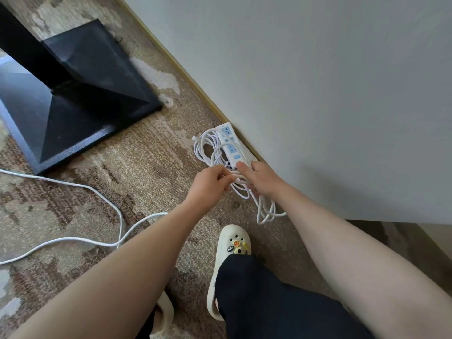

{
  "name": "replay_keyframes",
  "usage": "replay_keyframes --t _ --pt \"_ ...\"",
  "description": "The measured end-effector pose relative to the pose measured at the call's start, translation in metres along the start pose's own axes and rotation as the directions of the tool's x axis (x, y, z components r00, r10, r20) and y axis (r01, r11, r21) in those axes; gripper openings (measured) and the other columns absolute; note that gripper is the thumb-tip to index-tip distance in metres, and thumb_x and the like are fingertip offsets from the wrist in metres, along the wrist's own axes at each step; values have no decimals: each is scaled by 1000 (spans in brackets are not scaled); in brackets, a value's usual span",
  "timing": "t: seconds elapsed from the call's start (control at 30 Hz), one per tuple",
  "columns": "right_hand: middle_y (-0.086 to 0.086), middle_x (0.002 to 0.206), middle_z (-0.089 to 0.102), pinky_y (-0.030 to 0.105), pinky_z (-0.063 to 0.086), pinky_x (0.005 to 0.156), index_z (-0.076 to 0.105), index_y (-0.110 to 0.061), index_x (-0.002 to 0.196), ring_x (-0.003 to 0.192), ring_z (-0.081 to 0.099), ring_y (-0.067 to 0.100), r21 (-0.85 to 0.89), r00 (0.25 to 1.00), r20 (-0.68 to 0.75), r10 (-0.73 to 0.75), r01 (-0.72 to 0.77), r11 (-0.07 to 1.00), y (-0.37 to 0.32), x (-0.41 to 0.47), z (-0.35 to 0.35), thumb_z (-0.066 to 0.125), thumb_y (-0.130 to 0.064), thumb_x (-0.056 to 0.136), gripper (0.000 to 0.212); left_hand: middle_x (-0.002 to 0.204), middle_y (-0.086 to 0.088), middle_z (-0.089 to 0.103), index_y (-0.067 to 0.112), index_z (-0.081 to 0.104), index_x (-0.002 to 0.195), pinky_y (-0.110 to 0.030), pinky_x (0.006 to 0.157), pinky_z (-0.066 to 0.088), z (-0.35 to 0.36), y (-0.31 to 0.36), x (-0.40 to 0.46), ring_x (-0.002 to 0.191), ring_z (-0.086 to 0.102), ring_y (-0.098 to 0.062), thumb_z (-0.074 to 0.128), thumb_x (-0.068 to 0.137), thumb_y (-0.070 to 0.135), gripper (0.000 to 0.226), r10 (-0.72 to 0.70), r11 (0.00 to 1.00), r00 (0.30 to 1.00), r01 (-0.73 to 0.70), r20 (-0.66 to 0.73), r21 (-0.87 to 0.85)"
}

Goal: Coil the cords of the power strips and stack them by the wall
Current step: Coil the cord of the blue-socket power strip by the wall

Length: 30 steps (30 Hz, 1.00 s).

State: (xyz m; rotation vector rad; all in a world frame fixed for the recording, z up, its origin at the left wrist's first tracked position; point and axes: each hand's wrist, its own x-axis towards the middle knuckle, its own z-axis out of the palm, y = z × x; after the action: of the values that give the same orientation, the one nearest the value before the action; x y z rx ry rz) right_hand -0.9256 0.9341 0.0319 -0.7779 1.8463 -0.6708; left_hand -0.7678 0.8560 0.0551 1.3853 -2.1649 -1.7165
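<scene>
A white power strip (231, 145) with blue sockets lies on the carpet along the foot of the wall (318, 94). Its white coiled cord (208, 150) is looped beside and under it, with more loops trailing toward my foot (266, 211). My right hand (263, 179) grips the near end of the strip together with cord loops. My left hand (211, 183) pinches strands of the same cord just left of it. A second white cord (110, 204) lies loose and uncoiled across the carpet at the left.
A black pedestal base (73, 99) with its column stands on the patterned carpet at the upper left. My cream clog (231, 253) and dark trouser leg are below the hands; another clog (163, 314) shows at the bottom.
</scene>
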Motion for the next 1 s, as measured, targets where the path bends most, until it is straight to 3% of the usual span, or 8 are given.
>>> replay_keyframes --t 0.1,0.2,0.3,0.37,0.47,0.67,0.8,1.0 --pt "4 73 60 35 47 65 65 -24 85 67 59 19 -148 998 -44 -33 26 989 4 1 -6 36 -79 87 63 70 3 63 23 57 87 -20 44 41 -16 -10 -2 49 47 -6 62 92 30 10 -19 1000 1000 18 16 24" --pt "11 80 65 35 42 63 66 -11 98 67 56 20 -296 996 -72 -61 37 954 8 2 -21 25 -92 72 94 69 2 59 23 59 84 -15 41 35 -44 -22 -6 46 40 -5 58 92 32 13 -36 985 999 31 30 171" --pt "8 78 63 36 42 61 61 -9 94 65 55 22 -397 995 -77 -68 32 917 5 2 -29 25 -99 63 102 64 2 57 24 62 82 -21 41 34 -66 -26 -8 45 39 -9 56 95 33 17 -52 973 997 62 -53 222" --pt "5 80 64 36 46 63 59 -14 91 67 58 21 -432 996 -64 -67 33 901 -1 1 -26 32 -100 58 97 61 3 56 24 64 82 -20 39 31 -69 -18 -7 42 37 -8 54 97 33 20 -37 966 994 63 -104 252" --pt "1 74 60 35 45 62 57 -12 87 64 56 19 -425 995 -68 -79 43 904 -7 1 -21 42 -89 71 81 59 3 53 21 67 85 -19 36 27 -67 -1 -5 40 33 -6 50 99 30 24 -27 987 990 49 -142 155" --pt "-1 64 54 34 39 60 64 -2 86 57 49 17 -222 990 -106 -91 65 973 -6 -7 -27 32 -83 78 87 66 1 54 20 66 99 -21 42 31 -72 3 -9 47 36 -8 47 101 25 20 6 991 998 2 -60 132" --pt "-4 59 45 33 32 57 46 -19 64 55 43 15 -306 984 -167 -69 15 952 0 -4 -40 40 -61 97 55 67 2 57 20 67 94 -21 45 33 -81 -13 -14 49 40 -8 51 99 29 19 -2 967 1000 0 7 253" --pt "-4 59 47 32 28 52 43 -21 61 55 45 16 -408 964 -257 -72 -41 912 0 1 -53 43 -58 98 52 62 5 53 28 67 90 -15 40 31 -102 -37 -22 39 37 -1 50 98 35 21 -48 963 998 36 39 268"
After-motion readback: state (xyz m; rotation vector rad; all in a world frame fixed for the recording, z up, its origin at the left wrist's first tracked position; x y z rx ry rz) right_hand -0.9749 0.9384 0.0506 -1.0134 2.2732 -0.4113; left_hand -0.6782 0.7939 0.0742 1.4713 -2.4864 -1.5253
